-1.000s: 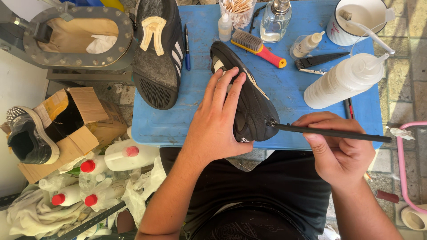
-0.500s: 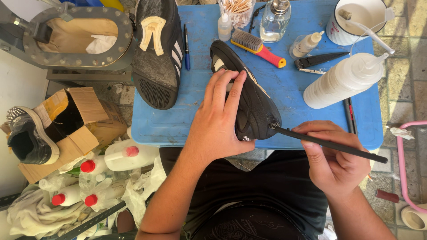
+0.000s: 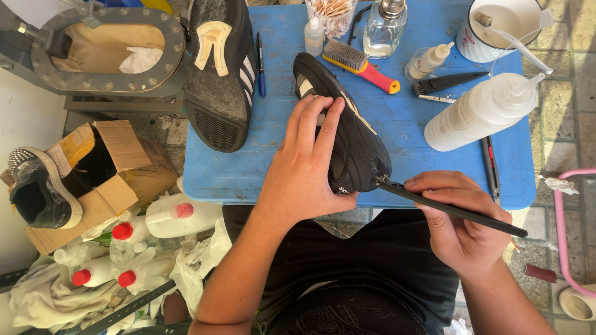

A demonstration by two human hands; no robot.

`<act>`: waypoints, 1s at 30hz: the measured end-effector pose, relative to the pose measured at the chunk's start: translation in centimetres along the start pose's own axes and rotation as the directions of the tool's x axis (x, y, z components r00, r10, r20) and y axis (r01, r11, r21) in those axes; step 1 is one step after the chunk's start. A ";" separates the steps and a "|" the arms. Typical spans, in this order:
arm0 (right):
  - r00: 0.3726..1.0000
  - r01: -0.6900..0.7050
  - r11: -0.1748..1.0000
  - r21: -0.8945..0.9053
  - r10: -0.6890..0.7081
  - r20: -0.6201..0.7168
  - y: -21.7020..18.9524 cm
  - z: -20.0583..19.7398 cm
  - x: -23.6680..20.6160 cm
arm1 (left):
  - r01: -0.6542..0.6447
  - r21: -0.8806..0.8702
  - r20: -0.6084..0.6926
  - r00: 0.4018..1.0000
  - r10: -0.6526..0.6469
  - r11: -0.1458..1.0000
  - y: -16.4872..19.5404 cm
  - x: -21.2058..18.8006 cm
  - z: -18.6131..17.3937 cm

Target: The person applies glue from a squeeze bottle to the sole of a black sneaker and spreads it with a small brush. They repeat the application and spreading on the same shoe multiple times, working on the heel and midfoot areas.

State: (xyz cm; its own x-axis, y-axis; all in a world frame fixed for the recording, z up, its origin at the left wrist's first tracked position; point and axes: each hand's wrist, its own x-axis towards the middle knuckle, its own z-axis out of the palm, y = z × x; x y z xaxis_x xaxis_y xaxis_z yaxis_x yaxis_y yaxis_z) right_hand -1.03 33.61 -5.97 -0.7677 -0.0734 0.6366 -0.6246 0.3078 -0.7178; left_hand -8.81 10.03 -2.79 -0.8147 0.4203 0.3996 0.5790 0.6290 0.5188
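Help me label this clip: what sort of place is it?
Probably a shoe-repair or cleaning workspace: a black striped shoe worked on over a blue plastic table, a red-handled bristle brush, and a white squeeze bottle.

Bare blue table lies open between the held shoe and the white squeeze bottle, and between that shoe and the second shoe on the left. The far edge is crowded by a brush, glass bottle and tub.
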 end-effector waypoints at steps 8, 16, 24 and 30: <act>0.999 0.022 0.999 0.039 -0.023 0.027 0.0 0.1 -0.3 | 0.002 0.009 -0.015 1.000 -0.002 1.000 -0.3 -0.4 -0.4; 0.994 0.069 0.997 0.037 -0.066 -0.090 -0.1 0.1 1.2 | 0.006 0.031 0.006 1.000 -0.007 1.000 0.0 -0.3 -0.5; 0.996 0.090 0.995 0.037 -0.091 0.015 0.1 0.4 1.1 | 0.014 0.040 0.021 1.000 -0.015 0.999 -0.5 -0.5 -0.5; 0.997 0.045 0.990 0.134 -0.036 -0.067 0.4 0.1 1.8 | 0.017 0.061 0.028 0.999 -0.018 0.998 -0.4 -0.6 -0.5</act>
State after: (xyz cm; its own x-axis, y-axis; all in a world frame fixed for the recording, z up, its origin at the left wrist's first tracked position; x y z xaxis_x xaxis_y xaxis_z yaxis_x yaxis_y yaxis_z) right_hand -2.69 33.49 -5.21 -0.7333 -0.0208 0.6795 -0.6720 0.1739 -0.7199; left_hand -8.54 9.13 -2.85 -0.8258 0.4270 0.3684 0.5622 0.6746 0.4783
